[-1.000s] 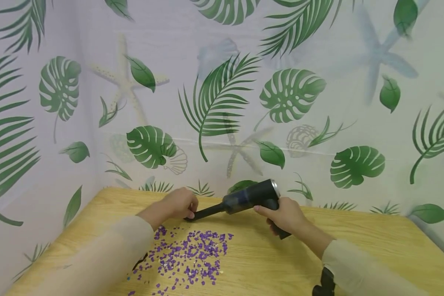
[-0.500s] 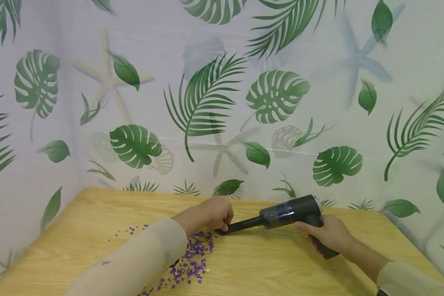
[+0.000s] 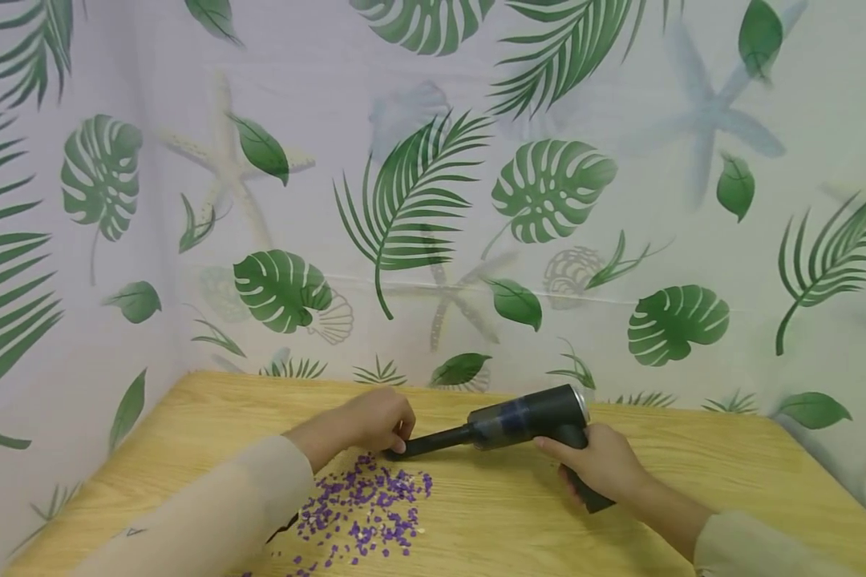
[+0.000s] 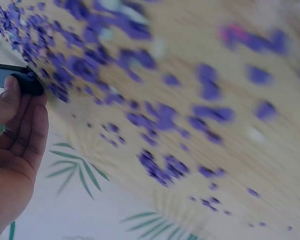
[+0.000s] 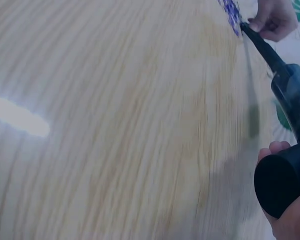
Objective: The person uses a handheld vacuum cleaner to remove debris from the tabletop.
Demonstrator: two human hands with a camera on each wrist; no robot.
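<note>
A black handheld vacuum cleaner [image 3: 523, 418] with a clear dust cup and a long narrow nozzle [image 3: 436, 440] is held slanting over the table. My right hand [image 3: 602, 465] grips its handle, the butt of which shows large in the right wrist view [image 5: 275, 185]. At the nozzle's tip my left hand [image 3: 378, 418] pinches the end between thumb and fingers, as the left wrist view shows too [image 4: 20, 145]. Purple paper bits [image 3: 371, 505] lie scattered just in front of the tip, some beneath the left forearm. Part of the scatter is hidden by the left sleeve.
The wood-grain table [image 3: 548, 529] ends at the back against a white hanging cloth [image 3: 433, 336] printed with green leaves and starfish. Another stretch of cloth [image 3: 101, 361] borders the left side. A bright light reflection [image 5: 20, 117] shows on the tabletop.
The head view shifted. Both hands swung the vacuum cleaner to the right, then back part way left, and it now sits lower and nearer the front. Both grips stayed the same.
</note>
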